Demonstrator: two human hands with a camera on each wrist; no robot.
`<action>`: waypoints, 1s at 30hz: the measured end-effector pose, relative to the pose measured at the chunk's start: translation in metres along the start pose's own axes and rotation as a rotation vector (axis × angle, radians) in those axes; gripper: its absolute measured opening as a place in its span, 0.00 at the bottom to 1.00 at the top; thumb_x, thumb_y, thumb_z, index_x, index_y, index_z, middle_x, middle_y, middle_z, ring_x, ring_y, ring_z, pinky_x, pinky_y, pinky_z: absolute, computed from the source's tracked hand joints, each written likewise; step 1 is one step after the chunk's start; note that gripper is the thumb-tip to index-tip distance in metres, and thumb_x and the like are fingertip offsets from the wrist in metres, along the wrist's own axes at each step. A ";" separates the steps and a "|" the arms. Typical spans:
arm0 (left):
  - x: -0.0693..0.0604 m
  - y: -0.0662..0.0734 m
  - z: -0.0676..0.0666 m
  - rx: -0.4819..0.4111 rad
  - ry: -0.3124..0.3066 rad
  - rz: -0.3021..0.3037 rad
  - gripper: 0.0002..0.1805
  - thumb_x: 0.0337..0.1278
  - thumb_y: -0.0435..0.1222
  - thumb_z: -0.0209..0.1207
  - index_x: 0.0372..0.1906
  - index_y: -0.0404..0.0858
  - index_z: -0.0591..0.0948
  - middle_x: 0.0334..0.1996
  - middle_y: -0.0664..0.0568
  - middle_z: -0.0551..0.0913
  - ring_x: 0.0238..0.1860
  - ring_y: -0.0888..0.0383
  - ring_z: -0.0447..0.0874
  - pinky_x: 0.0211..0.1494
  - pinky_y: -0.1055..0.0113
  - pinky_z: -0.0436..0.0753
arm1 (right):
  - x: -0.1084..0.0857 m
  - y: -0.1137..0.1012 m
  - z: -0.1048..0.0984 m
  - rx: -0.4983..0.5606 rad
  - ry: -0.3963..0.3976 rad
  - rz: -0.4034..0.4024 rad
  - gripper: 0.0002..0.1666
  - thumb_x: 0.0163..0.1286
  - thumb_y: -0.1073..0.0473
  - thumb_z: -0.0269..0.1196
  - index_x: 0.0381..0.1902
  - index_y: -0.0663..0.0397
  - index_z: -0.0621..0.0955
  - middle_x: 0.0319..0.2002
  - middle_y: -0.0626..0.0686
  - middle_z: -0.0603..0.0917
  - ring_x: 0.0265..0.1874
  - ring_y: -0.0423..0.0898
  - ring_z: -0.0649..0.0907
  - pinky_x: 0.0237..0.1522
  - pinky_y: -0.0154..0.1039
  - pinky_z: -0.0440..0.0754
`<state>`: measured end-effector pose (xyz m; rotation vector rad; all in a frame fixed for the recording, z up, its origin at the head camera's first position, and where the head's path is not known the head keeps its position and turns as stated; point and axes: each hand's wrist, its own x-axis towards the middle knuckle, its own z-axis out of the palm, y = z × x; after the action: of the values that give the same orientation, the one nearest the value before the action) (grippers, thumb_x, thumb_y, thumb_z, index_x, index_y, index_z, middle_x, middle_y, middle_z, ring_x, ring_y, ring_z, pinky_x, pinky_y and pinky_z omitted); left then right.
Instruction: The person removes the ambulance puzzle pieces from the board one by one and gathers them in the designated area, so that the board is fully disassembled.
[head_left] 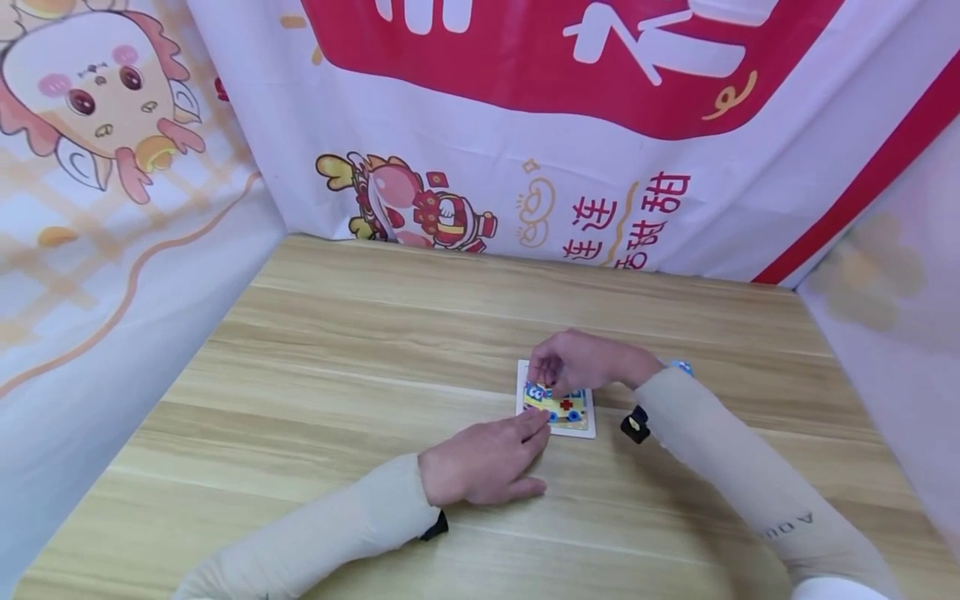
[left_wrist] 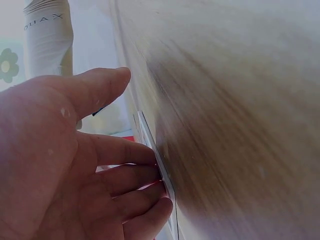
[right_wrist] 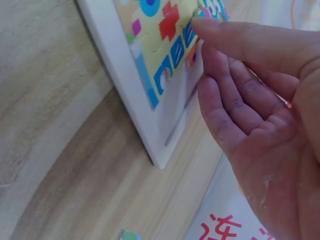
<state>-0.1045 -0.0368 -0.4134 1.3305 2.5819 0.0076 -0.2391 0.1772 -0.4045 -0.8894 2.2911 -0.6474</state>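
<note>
A yellow ambulance jigsaw puzzle (head_left: 577,405) with a red cross lies in a white tray (head_left: 573,432). My right hand (head_left: 573,358) is over its far part. In the right wrist view, the thumb and index finger pinch a small puzzle piece (right_wrist: 192,58) with orange on it, against the puzzle's far edge; the fingers partly hide it. My left hand (head_left: 491,458) rests at the near left of the tray, its fingers extended and thumb spread. The left wrist view has its fingertips touching the tray's edge (left_wrist: 167,181).
A blue loose piece (head_left: 681,367) lies on the wooden table (head_left: 360,333) beyond my right wrist, partly behind the sleeve. Printed cloth (head_left: 465,75) hangs at the back, with more cloth on both sides.
</note>
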 end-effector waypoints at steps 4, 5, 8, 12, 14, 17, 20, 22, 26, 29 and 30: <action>0.001 0.000 0.000 -0.009 -0.017 -0.013 0.41 0.79 0.59 0.51 0.81 0.34 0.65 0.84 0.42 0.59 0.85 0.52 0.57 0.85 0.63 0.64 | -0.001 0.002 0.002 0.049 -0.006 -0.005 0.18 0.59 0.71 0.76 0.44 0.49 0.85 0.40 0.47 0.87 0.41 0.42 0.85 0.49 0.35 0.88; 0.001 0.000 0.000 -0.011 -0.021 -0.017 0.41 0.79 0.59 0.50 0.81 0.35 0.65 0.84 0.42 0.59 0.85 0.52 0.57 0.85 0.64 0.64 | -0.001 0.002 0.002 0.056 -0.006 -0.014 0.18 0.59 0.72 0.76 0.44 0.50 0.85 0.39 0.48 0.87 0.41 0.42 0.85 0.49 0.34 0.88; 0.001 0.000 -0.001 -0.017 -0.030 -0.022 0.41 0.79 0.59 0.50 0.82 0.35 0.64 0.84 0.43 0.58 0.85 0.52 0.56 0.85 0.63 0.63 | -0.002 0.002 0.002 0.062 -0.001 -0.028 0.16 0.61 0.70 0.75 0.44 0.51 0.85 0.39 0.48 0.87 0.40 0.41 0.85 0.49 0.34 0.88; 0.001 0.000 -0.001 -0.009 -0.024 -0.014 0.41 0.79 0.59 0.51 0.81 0.35 0.65 0.84 0.42 0.59 0.85 0.52 0.57 0.85 0.63 0.64 | -0.003 0.002 0.001 0.024 0.018 -0.044 0.08 0.69 0.63 0.72 0.44 0.48 0.87 0.40 0.44 0.89 0.41 0.40 0.86 0.51 0.34 0.88; 0.001 0.000 -0.002 -0.006 -0.024 -0.012 0.41 0.79 0.59 0.51 0.81 0.35 0.64 0.84 0.42 0.58 0.85 0.52 0.57 0.85 0.63 0.64 | -0.003 0.001 0.000 0.006 0.025 -0.055 0.04 0.73 0.61 0.69 0.43 0.47 0.87 0.40 0.43 0.89 0.41 0.39 0.87 0.51 0.34 0.88; 0.001 0.000 -0.002 0.000 -0.022 -0.012 0.41 0.79 0.59 0.51 0.81 0.34 0.64 0.84 0.42 0.59 0.85 0.52 0.58 0.85 0.63 0.64 | -0.003 -0.001 -0.001 -0.006 0.032 -0.065 0.04 0.75 0.61 0.68 0.43 0.46 0.88 0.39 0.43 0.90 0.41 0.38 0.87 0.51 0.34 0.88; 0.001 0.000 -0.001 0.009 -0.014 -0.009 0.41 0.79 0.59 0.51 0.81 0.34 0.65 0.84 0.42 0.59 0.85 0.51 0.58 0.85 0.63 0.65 | -0.003 -0.005 -0.001 -0.021 0.033 -0.070 0.04 0.74 0.62 0.68 0.42 0.47 0.88 0.38 0.43 0.90 0.40 0.37 0.87 0.50 0.33 0.88; 0.001 0.000 -0.001 0.018 -0.007 -0.007 0.42 0.79 0.59 0.51 0.81 0.34 0.65 0.84 0.41 0.60 0.84 0.51 0.59 0.84 0.63 0.66 | -0.005 -0.008 -0.001 -0.039 0.035 -0.082 0.04 0.73 0.63 0.68 0.41 0.48 0.88 0.37 0.44 0.90 0.38 0.37 0.87 0.49 0.33 0.88; 0.001 0.001 -0.002 0.020 -0.006 -0.008 0.41 0.79 0.59 0.52 0.81 0.34 0.65 0.84 0.41 0.60 0.84 0.51 0.60 0.84 0.63 0.66 | -0.007 -0.015 0.000 -0.071 0.046 -0.099 0.03 0.72 0.64 0.69 0.40 0.51 0.88 0.36 0.46 0.90 0.36 0.36 0.86 0.45 0.31 0.88; 0.002 0.000 -0.002 0.011 -0.009 -0.012 0.41 0.78 0.59 0.52 0.80 0.34 0.66 0.83 0.41 0.61 0.84 0.50 0.61 0.84 0.62 0.67 | -0.010 -0.020 0.002 -0.092 0.062 -0.096 0.03 0.72 0.65 0.69 0.39 0.51 0.88 0.36 0.47 0.90 0.36 0.36 0.86 0.45 0.30 0.88; 0.002 0.000 -0.003 0.006 -0.011 -0.013 0.41 0.78 0.59 0.52 0.80 0.34 0.66 0.83 0.41 0.61 0.84 0.50 0.61 0.83 0.62 0.68 | -0.010 -0.021 0.003 -0.097 0.068 -0.095 0.03 0.72 0.65 0.69 0.39 0.51 0.88 0.36 0.47 0.90 0.36 0.36 0.86 0.45 0.30 0.88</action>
<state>-0.1059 -0.0347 -0.4112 1.3122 2.5834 -0.0097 -0.2218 0.1699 -0.3896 -1.0423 2.3695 -0.6198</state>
